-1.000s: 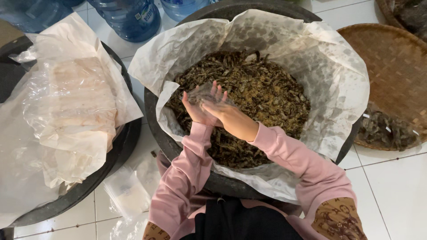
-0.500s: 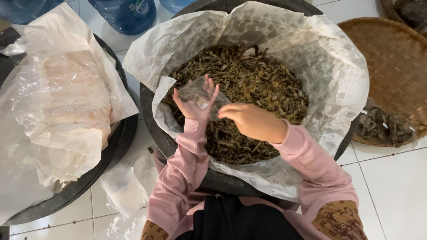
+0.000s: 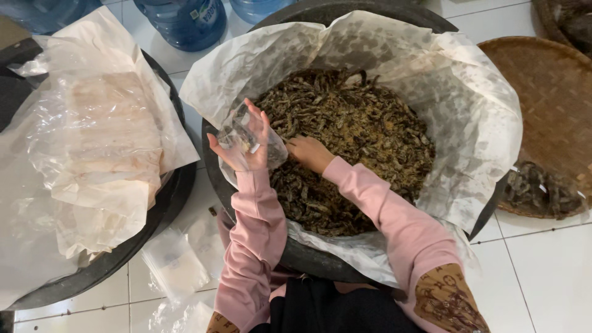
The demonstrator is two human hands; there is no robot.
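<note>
Here we hold a small clear bag (image 3: 250, 139) left of centre in the frame, our left hand (image 3: 243, 151) grasping it open above the rim of the big paper-lined basin (image 3: 308, 259). Our right hand (image 3: 308, 153) is cupped in the dried dark pieces (image 3: 357, 129); we cannot tell what it grips. The bag's mouth looks narrow and floppy, so pieces could spill onto the tiled floor (image 3: 542, 271).
</note>
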